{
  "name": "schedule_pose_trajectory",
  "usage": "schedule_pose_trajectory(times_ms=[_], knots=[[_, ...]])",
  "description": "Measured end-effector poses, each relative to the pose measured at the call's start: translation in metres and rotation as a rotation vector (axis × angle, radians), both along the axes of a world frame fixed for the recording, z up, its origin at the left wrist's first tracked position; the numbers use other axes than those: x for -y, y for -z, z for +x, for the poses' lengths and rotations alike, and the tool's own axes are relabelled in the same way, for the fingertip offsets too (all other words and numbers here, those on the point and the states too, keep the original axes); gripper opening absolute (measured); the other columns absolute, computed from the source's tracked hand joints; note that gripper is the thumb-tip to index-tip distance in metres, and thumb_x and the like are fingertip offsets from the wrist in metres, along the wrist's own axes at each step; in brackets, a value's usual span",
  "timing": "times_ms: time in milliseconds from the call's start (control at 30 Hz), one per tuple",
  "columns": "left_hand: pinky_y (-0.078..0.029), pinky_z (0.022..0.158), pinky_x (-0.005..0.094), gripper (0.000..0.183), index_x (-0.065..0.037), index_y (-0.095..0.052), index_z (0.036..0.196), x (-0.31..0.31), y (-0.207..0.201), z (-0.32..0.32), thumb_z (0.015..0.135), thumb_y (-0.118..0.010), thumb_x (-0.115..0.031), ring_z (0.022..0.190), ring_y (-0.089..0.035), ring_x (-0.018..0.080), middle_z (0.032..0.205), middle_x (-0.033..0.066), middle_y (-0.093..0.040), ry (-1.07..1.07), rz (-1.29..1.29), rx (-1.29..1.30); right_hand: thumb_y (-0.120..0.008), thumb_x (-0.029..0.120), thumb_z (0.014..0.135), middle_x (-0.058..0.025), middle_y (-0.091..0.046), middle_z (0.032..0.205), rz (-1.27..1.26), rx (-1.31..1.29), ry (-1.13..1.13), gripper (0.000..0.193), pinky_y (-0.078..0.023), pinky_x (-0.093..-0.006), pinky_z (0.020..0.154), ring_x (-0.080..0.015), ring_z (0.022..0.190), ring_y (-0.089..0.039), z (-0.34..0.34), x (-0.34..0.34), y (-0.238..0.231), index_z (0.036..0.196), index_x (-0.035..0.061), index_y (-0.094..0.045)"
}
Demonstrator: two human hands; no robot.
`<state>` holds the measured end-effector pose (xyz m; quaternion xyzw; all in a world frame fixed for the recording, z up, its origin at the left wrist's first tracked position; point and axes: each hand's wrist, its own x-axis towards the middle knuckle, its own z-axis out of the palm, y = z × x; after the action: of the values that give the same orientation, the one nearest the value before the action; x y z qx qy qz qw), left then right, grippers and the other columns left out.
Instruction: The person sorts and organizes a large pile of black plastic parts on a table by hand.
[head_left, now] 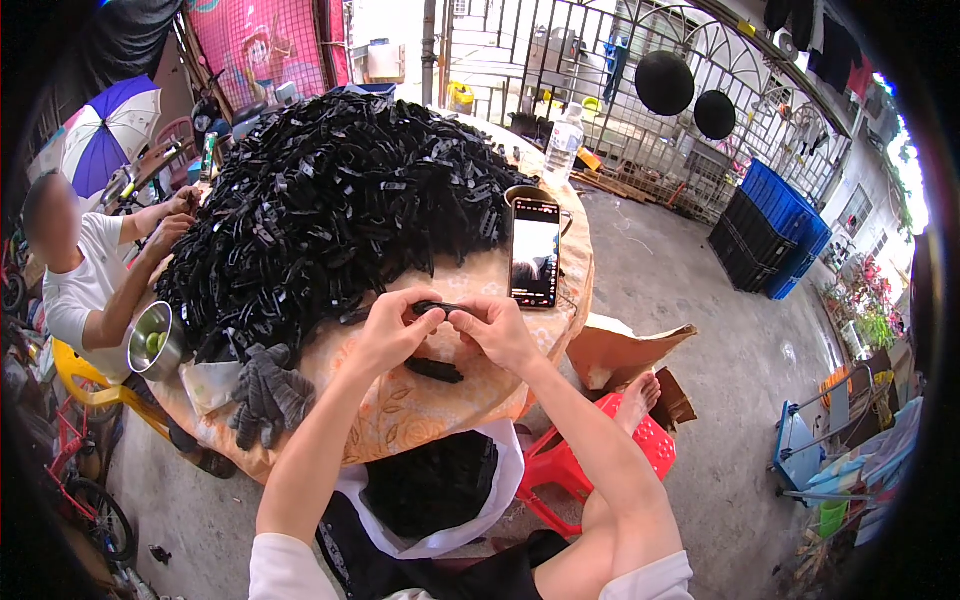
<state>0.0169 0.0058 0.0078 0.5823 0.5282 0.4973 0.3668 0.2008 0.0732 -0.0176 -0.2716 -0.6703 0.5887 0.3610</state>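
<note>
My left hand (397, 325) and my right hand (494, 328) meet over the near side of the table (390, 410). Fingers and thumbs of both pinch one small, curved black piece (433, 307), apparently plastic. Just below them on the floral tablecloth lie more dark pieces (434, 371). Beyond my hands rises a large heap of similar black pieces (340, 190). Under the table edge, near my legs, a white sack (508, 470) stands open with black pieces inside. Grey gloves (270, 395) rest left of my left forearm.
A phone (535, 255) stands upright against a cup (527, 193), near a plastic bottle (565, 145). At left, a seated person (90, 270) handles something by the heap, near a metal bowl (157, 340). A red stool (600, 455) and torn cardboard (630, 345) are at right.
</note>
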Motion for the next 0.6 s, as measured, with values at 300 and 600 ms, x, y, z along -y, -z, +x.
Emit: schedule_pose_trajectory(times_ms=[300,600], knots=[[-0.05,0.063,0.0229,0.019,0.005,-0.066,0.105,-0.001,0.009,-0.004,0.088,-0.072,-0.001,0.073,-0.058,0.0064,0.084,0.002,-0.066,-0.011,0.075,-0.02,-0.073,0.013,0.091,0.0034,-0.062,0.074,-0.071,-0.001,-0.069,0.022,-0.044,-0.0202,0.054,-0.0035,0.062,-0.055,0.001,0.003,-0.006,0.108,0.0008,-0.069],[-0.05,0.058,0.0239,0.017,0.004,-0.066,0.102,-0.001,0.01,-0.003,0.086,-0.073,0.0,0.07,-0.057,0.0068,0.082,0.0012,-0.065,-0.025,0.098,-0.04,-0.073,0.013,0.091,0.0023,-0.064,0.076,-0.113,-0.02,-0.073,0.022,-0.048,-0.0208,0.056,-0.0049,0.063,-0.057,0.001,0.0,-0.002,0.109,0.0008,-0.068]])
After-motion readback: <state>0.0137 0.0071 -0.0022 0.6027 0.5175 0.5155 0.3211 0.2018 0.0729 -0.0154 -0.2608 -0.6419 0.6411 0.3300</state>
